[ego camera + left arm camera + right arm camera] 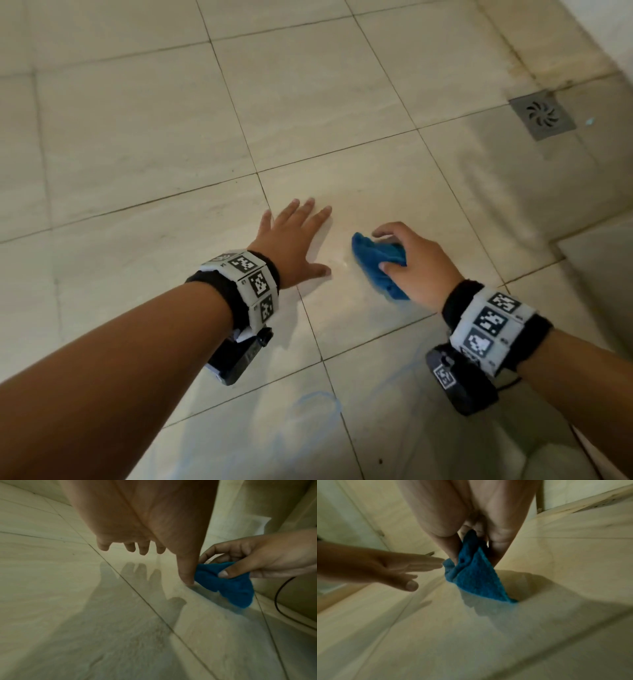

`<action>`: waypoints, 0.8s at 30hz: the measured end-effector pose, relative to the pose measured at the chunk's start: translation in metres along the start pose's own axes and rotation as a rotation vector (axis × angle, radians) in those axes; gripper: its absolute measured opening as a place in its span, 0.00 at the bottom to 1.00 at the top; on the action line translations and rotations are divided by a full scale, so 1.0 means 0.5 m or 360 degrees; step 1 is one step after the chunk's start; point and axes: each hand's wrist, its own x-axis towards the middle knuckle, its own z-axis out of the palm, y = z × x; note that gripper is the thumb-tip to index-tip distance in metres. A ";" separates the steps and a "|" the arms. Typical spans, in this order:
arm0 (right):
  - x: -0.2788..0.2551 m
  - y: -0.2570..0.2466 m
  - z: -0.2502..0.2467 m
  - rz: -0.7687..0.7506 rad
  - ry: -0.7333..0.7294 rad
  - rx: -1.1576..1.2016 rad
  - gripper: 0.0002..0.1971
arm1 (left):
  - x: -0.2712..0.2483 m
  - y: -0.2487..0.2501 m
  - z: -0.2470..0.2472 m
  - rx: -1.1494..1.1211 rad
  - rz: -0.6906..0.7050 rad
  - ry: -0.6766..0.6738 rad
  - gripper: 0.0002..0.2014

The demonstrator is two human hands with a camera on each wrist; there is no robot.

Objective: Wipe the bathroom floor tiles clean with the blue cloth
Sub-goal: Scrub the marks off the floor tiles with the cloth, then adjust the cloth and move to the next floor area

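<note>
Currently right hand (416,263) pinches crumpled blue terry cloth (378,263), its lower edge touching beige glossy floor tiles (154,144); left hand (294,240) spread flat, fingers straight, just beside cloth; square grey metal drain (542,116) well apart.

fuzzy blue cloth (378,265) — terry-like, glossy smooth floor tiles (144,144), matt metal drain grate (542,115)
</note>
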 end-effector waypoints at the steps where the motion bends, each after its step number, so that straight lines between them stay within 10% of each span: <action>1: 0.012 -0.012 -0.007 -0.0003 0.0071 0.0043 0.16 | -0.006 -0.003 -0.009 -0.0079 -0.0003 0.0053 0.48; 13: 0.071 -0.130 0.018 -0.0414 0.0063 0.0329 0.09 | -0.061 -0.018 -0.072 -0.0936 -0.0012 0.0376 0.18; 24: 0.085 -0.147 -0.029 -0.0468 0.0312 0.0405 0.07 | -0.061 -0.047 -0.084 -0.0772 -0.0262 0.0441 0.15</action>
